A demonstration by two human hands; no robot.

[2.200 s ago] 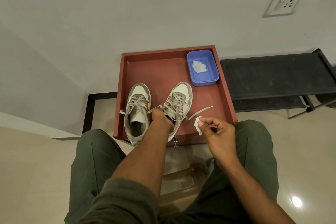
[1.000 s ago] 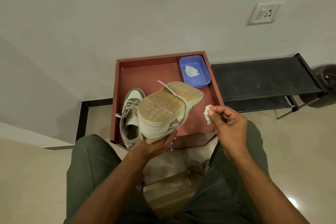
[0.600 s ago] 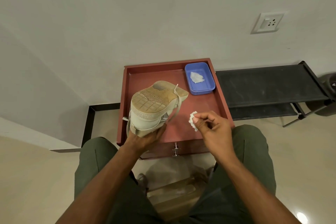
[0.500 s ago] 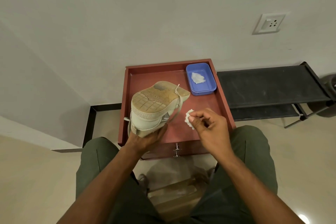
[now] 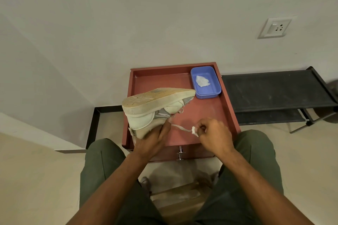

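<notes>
At the left side of the red tray-topped stand (image 5: 204, 109), the sneaker (image 5: 155, 107) is held clear of the surface and turned sole-up. Its long axis runs from the heel at the near left to the toe at the far right, which ends just short of the blue tub (image 5: 208, 95). The left hand (image 5: 151, 139) grips it from below at the heel and collar, fingers curled round the upper. A loose lace (image 5: 180, 128) trails rightward from the shoe as far as the white wad (image 5: 194, 130); whether the two touch I cannot tell. The right hand (image 5: 214, 133) pinches that wad between thumb and fingertips, the other fingers curled in. It sits just right of the shoe and lower than the sole, so it looks like the hand placed to wipe, with the rubber edge up and to the left of its fingers. Further back, the tub holds another white scrap (image 5: 202, 81). To the right, a black rack (image 5: 274, 89) stands on pale floor tiles, a wall socket (image 5: 274, 27) above it.
</notes>
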